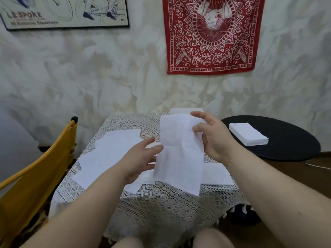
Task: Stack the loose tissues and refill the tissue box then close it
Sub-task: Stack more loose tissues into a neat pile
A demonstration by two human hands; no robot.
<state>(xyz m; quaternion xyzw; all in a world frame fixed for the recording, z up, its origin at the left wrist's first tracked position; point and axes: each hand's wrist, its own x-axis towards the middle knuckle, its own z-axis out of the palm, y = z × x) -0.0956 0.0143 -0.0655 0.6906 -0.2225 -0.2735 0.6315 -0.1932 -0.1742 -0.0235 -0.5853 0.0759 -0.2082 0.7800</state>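
A long white tissue [179, 154] hangs above the lace-covered table [161, 203]. My right hand [213, 138] pinches its upper right edge between thumb and fingers. My left hand [141, 158] lies against the tissue's left edge with fingers nearly straight. Several loose tissues [111, 154] lie spread flat on the table to the left, and another [216, 174] lies under the held one on the right. A neat stack of tissues [248, 134] sits on a black round table [290, 140] at the right. A white box-like shape [186, 110] shows at the table's far edge, mostly hidden.
A yellow chair [41, 169] stands close on the left of the table. The wall is right behind the table, with a red cloth [213, 34] and a framed poster [64, 13] hanging on it. My knees [170, 238] are at the table's near edge.
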